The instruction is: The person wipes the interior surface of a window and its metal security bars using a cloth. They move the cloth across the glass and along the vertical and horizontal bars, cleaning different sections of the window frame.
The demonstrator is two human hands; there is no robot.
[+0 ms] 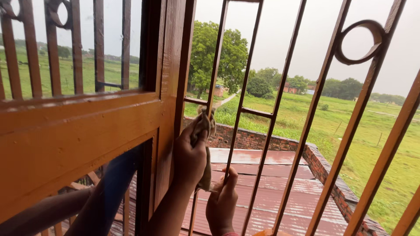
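Soft overcast daylight from outside; sharp, shadowless.

A crumpled beige cloth rag is bunched around a thin brown-painted vertical metal window bar, hanging limply downward.

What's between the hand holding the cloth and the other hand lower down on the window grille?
In the head view, a hanging fold of the tan cloth and a thin grille bar lie between the left hand and the right hand.
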